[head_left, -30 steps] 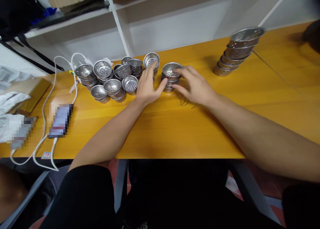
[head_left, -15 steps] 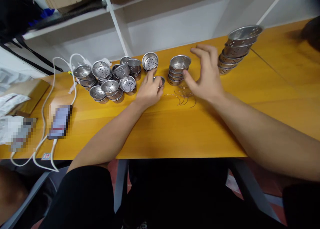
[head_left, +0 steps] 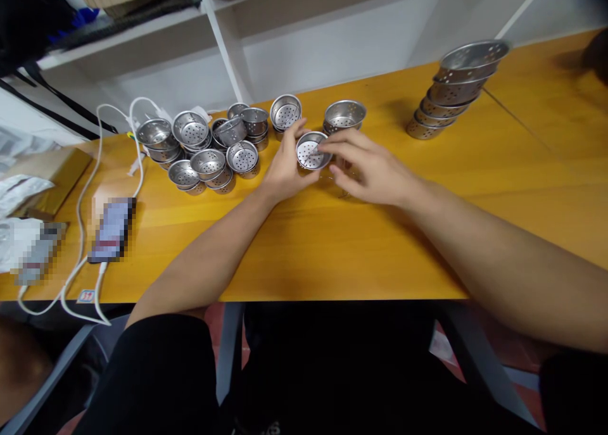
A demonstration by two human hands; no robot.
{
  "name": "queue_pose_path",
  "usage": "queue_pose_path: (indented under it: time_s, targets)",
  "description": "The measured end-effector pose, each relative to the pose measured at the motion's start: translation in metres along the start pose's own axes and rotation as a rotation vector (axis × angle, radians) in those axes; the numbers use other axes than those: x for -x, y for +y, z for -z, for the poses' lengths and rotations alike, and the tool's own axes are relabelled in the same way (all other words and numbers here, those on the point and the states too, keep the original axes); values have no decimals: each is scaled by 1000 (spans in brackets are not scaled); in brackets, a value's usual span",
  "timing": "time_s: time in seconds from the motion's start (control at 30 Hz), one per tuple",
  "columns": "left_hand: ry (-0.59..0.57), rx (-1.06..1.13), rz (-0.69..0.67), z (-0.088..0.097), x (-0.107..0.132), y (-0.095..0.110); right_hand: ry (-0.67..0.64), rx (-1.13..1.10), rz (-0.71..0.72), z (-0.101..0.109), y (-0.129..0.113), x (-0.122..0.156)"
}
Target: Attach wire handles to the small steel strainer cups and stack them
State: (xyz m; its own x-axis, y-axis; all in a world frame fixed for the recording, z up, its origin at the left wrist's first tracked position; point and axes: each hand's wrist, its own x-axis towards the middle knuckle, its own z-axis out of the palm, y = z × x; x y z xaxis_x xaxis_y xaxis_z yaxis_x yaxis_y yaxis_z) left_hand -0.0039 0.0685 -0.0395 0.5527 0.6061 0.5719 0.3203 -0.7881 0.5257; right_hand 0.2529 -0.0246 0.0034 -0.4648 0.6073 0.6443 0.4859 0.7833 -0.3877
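My left hand (head_left: 284, 169) grips a small perforated metal cup (head_left: 311, 152) and tilts its open side toward me, just above the yellow table (head_left: 332, 245). My right hand (head_left: 368, 169) reaches in from the right, its fingertips pinched at the cup's rim; what they hold is too small to make out. Thin wire hooks (head_left: 342, 193) lie on the table partly under my right hand. Just behind stands a short stack of the same cups (head_left: 344, 115).
A cluster of several more perforated cups (head_left: 213, 144) sits to the left. A leaning stack of larger perforated bowls (head_left: 451, 93) stands at the far right. White cables (head_left: 90, 194), a phone (head_left: 113, 229) and a cardboard box (head_left: 52, 175) lie at the left. White shelving runs behind.
My left hand picked a cup off the table and raised it, tilted. My right hand came back from near the bowl stack to the cup's rim.
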Motion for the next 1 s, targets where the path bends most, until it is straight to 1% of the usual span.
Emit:
queue_pose_path:
  time_s: [0.07, 0.13, 0.23, 0.33, 0.47, 0.6, 0.83, 0.93, 1.0]
  targets:
    - [-24, 4, -52, 2, 0, 4, -60, 21, 0, -5, 2, 3]
    - [-39, -22, -66, 3, 1, 7, -111, 61, -26, -9, 5, 5]
    - [-5, -45, -146, 3, 1, 3, -132, 91, -56, -10, 7, 8]
    - [-2, -68, -218, 1, -2, -7, -104, 86, -69, -5, 6, 6]
    - [-36, -77, -226, -2, -5, -18, -30, 35, -104, 2, 3, 2]
    - [-49, -55, -252, -5, -7, -23, 12, -1, -114, 2, 4, 0]
    - [-64, -75, -271, -8, -9, -23, 65, -77, -173, 4, 7, -1]
    - [-61, -68, -251, -7, -9, -17, 63, -105, -196, 5, 9, -2]
    - [-71, -70, -213, -5, -8, -11, 75, -98, -194, 4, 9, -1]
